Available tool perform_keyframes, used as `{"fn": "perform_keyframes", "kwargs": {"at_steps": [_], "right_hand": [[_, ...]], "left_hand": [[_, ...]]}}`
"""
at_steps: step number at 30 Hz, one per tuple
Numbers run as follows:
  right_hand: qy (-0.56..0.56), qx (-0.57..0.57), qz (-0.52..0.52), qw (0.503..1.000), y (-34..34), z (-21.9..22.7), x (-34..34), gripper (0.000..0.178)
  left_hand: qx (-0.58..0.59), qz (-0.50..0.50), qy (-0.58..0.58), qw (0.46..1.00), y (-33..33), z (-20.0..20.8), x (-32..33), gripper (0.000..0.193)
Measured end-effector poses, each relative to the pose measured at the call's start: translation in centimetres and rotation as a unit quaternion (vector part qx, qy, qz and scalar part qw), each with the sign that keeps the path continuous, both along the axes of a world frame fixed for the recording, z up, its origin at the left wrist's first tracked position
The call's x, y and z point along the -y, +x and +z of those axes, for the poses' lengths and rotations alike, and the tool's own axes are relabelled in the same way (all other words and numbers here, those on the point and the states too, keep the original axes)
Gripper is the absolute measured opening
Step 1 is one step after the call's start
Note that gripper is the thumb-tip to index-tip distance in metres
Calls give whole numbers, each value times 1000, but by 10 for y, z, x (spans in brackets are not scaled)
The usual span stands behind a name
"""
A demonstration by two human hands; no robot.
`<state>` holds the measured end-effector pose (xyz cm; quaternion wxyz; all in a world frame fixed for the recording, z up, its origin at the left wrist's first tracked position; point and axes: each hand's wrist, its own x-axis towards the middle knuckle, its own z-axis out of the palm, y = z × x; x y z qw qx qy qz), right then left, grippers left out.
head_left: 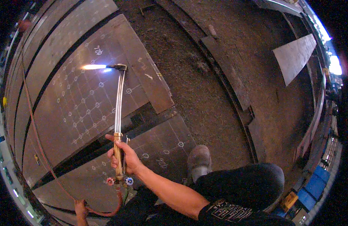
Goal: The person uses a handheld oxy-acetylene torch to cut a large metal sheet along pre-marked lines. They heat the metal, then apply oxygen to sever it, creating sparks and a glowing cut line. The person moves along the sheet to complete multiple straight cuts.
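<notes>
My right hand (pixel 128 160) is wrapped round the handle of a lit cutting torch (pixel 120 101), its index finger stretched along the far side. Three slim metal tubes run up from the brass grip to an angled head, which throws a bright flame (pixel 94 67) to the left. Red and blue valve knobs sit at the handle's lower end. My left hand (pixel 80 206) is closed on the red hose (pixel 102 214) at the lower left. Below the flame lies a steel plate (pixel 87 86) marked with a chalk grid and small circles; the flame's gap above it is hard to judge.
A second marked plate (pixel 170 132) lies nearer, across a dark gap. My shoe (pixel 199 160) stands beside its edge. A curved steel strip (pixel 226 81) crosses the dirt floor (pixel 189 71). A loose pale metal piece (pixel 294 58) lies far right, and the hose trails along the left.
</notes>
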<state>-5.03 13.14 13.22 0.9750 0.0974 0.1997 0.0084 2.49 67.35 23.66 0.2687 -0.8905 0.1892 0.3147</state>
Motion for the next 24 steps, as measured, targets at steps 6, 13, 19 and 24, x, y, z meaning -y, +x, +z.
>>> {"fn": "perform_keyframes", "kwargs": {"at_steps": [6,13,19,24], "right_hand": [[25,-18,-29,999,-7,7,2,52],[7,-19,-41,999,-8,2,-14,52],[-3,-28,-12,1000,-12,8,-18,50],[27,-9,-22,999,1,6,-32,47]], "left_hand": [[-15,-31,16,999,12,6,0,27],[22,4,-2,1000,9,11,-13,15],[32,59,58,996,18,13,-18,16],[-8,22,-59,998,22,39,10,16]]}}
